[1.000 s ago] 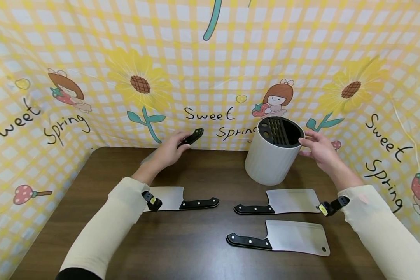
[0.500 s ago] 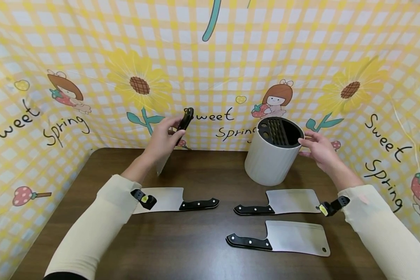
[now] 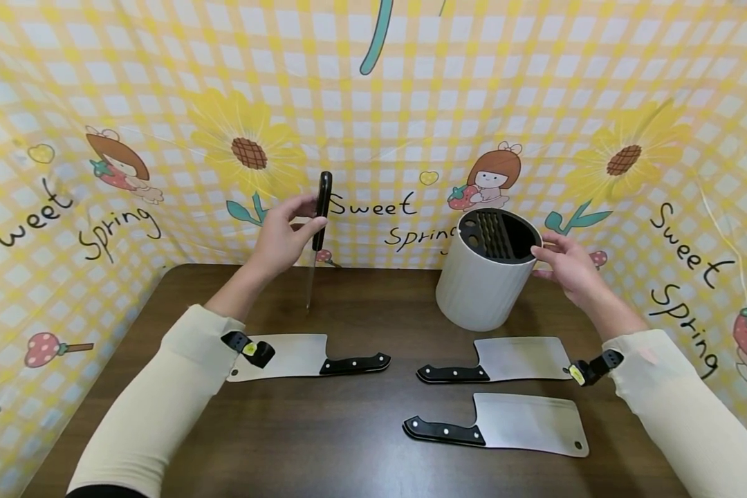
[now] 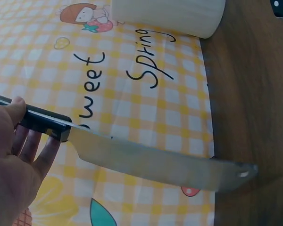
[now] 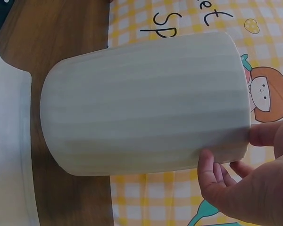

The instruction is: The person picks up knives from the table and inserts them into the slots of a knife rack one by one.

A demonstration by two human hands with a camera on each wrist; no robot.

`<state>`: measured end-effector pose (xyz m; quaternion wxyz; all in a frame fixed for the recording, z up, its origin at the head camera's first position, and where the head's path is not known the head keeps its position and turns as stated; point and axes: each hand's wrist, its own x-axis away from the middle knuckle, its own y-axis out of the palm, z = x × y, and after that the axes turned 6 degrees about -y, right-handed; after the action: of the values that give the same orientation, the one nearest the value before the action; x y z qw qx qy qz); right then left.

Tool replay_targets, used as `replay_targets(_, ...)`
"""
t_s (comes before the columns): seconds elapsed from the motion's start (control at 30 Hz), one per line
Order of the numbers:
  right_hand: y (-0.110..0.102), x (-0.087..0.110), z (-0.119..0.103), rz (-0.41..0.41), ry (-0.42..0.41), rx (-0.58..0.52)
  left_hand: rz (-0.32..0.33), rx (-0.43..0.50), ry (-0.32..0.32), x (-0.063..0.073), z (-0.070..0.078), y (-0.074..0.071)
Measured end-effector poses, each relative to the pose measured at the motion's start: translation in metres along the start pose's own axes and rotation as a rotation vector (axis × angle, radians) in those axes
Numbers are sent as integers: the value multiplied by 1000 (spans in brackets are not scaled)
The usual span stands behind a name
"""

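Observation:
My left hand [image 3: 281, 236] grips a cleaver [image 3: 323, 200] by its black handle, at the left rear of the table. The cleaver stands nearly upright, handle up, its blade edge-on in the head view. In the left wrist view its broad steel blade [image 4: 146, 161] shows, with a hole near the end; whether it touches the table I cannot tell. My right hand [image 3: 569, 266] holds the upper right side of a white ribbed knife block [image 3: 481, 297], fingers [image 5: 207, 165] against its wall. Black slots [image 3: 492, 234] fill part of its top. Some right fingers are hidden behind it.
Three more cleavers lie flat on the brown table [image 3: 342, 456]: one at left [image 3: 286, 356], one at right [image 3: 521, 358], one in front of that [image 3: 526, 423]. A yellow checked cloth [image 3: 373, 124] rises behind and at both sides.
My left hand has lifted the cleaver and turned it from lying slanted to nearly upright, handle up, moving slightly left. My right hand and the knife block stay where they were.

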<state>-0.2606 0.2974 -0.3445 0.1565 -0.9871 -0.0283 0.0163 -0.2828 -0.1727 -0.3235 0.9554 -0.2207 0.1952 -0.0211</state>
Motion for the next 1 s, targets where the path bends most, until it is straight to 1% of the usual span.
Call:
replay_targets(0.17,0,0,-1,3,-3,23,-11,9,5,-1,12,1)
replay_targets(0.37,0,1,-3,16,-23,123,-36,40,50,-3,28,4)
replay_targets(0.6,1,4,-7,67,-39,234,-48,35,53,-5,38,5)
replay_targets(0.7,1,7,-11,133,-85,293,-55,45,58,-7,42,5)
replay_targets(0.77,2,8,-16,202,-136,335,-57,49,59,-7,44,6)
replay_targets(0.87,7,10,-24,302,-215,351,-54,60,64,-8,46,7)
replay_targets(0.93,13,10,-30,355,-251,348,-51,69,69,-9,48,7)
replay_targets(1.0,20,11,-35,385,-282,335,-50,76,75,-10,49,9)
